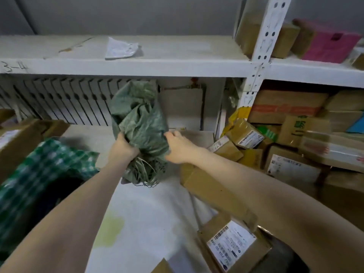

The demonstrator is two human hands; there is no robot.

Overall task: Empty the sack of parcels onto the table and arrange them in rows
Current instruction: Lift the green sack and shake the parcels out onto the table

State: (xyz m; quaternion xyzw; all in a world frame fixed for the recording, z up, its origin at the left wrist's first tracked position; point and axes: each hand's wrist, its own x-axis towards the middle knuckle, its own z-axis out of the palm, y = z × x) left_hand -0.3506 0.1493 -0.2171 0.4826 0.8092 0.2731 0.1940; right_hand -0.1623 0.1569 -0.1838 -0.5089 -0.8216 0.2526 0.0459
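Note:
A crumpled green woven sack (138, 123) hangs bunched above the white table (145, 213), frayed threads trailing from its lower end. My left hand (123, 147) grips the sack's left side. My right hand (178, 145) holds its right side, fingers curled into the fabric. Brown cardboard parcels lie on the table to the right: a long one (208, 186) under my right forearm, one with a white label (234, 247) near the front, and a heap (246, 142) further back.
White metal shelving (137, 66) crosses above, with a grey pouch (120, 49) on it. More boxes (291, 107) fill the right-hand shelves. A green checked bag (45, 170) and a cardboard box (17, 142) sit at the left. A radiator (59, 99) lines the back wall.

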